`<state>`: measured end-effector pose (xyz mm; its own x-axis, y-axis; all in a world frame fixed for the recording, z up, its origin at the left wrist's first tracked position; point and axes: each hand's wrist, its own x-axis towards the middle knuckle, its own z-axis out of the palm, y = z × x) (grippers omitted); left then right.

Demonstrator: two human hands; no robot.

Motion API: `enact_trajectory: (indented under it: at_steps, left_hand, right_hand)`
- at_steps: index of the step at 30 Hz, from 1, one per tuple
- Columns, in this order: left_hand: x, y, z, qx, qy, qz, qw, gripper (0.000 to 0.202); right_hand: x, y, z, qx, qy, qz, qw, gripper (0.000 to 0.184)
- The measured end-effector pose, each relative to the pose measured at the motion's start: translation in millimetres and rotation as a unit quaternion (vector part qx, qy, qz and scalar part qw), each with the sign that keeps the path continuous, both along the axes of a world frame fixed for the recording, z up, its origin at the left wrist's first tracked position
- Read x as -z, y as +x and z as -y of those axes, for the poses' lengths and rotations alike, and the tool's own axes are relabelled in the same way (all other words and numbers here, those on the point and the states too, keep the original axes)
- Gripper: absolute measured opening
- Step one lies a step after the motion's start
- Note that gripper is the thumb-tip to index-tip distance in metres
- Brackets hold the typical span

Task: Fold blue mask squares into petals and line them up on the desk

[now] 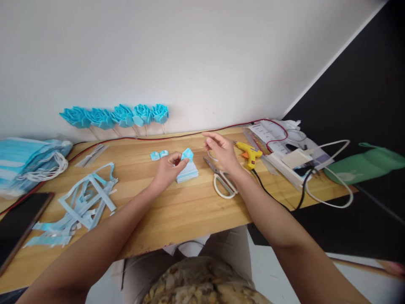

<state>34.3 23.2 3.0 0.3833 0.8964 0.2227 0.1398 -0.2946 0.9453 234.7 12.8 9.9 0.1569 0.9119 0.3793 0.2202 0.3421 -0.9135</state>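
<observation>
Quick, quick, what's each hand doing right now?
Left hand: closed, pinching a small, folded, light-blue fabric piece by a stack of pale-blue fabric pieces.
Right hand: loosely open, fingers slightly bent, nothing visible in it.

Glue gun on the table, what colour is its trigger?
The trigger is orange, best seen in the head view.

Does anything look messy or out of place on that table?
The cut blue strips on the left of the table lie in a loose tangle, unlike the neatly lined-up blue flowers. Nothing looks spilled.
</observation>
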Motion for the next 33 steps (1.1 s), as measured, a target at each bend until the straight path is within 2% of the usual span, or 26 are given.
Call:
enact_trajectory:
  at_steps: [2,5,8,11,16,21,24,29,33]
  left_hand:
    - [0.6,0.2,-0.9,-0.005,-0.014,0.012,1.0,0.027]
    - [-0.4,-0.4,-1.7,-0.021,-0.011,0.017,1.0,0.028]
    - [-4.1,-1.8,-1.0,-0.033,-0.011,0.021,0.999,0.028]
    - [-10.7,-3.1,0.5,-0.036,-0.014,0.029,0.999,0.028]
    - [-25.7,-4.0,2.1,-0.031,-0.018,0.057,0.998,0.026]
    - [-35.4,-8.6,4.6,-0.009,-0.03,0.028,0.999,0.026]
    - [-31.5,-15.5,7.3,-0.008,-0.036,0.017,0.999,0.028]
    - [-13.8,-26.8,10.8,-0.011,-0.056,0.025,0.998,0.03]
    - [-4.0,-34.1,13.9,-0.018,-0.073,0.039,0.996,0.03]
  right_hand:
    - [0.3,11.2,-5.5,0.022,-0.014,0.034,0.999,0.034]
    - [-2.6,22.7,-8.2,0.045,-0.065,0.161,0.984,0.029]
    - [-10.0,28.2,-1.3,0.067,-0.09,0.319,0.941,0.027]
    - [-14.3,30.1,10.7,0.063,-0.109,0.404,0.906,0.023]
    - [-3.3,26.6,22.1,0.05,-0.115,0.45,0.884,0.017]
    - [10.4,20.7,24.0,0.054,-0.104,0.486,0.866,0.017]
    - [14.6,19.7,26.2,0.055,-0.092,0.483,0.869,0.017]
    - [19.8,18.1,29.2,0.055,-0.061,0.47,0.879,0.017]
    - [21.6,18.8,30.3,0.06,-0.068,0.446,0.89,0.016]
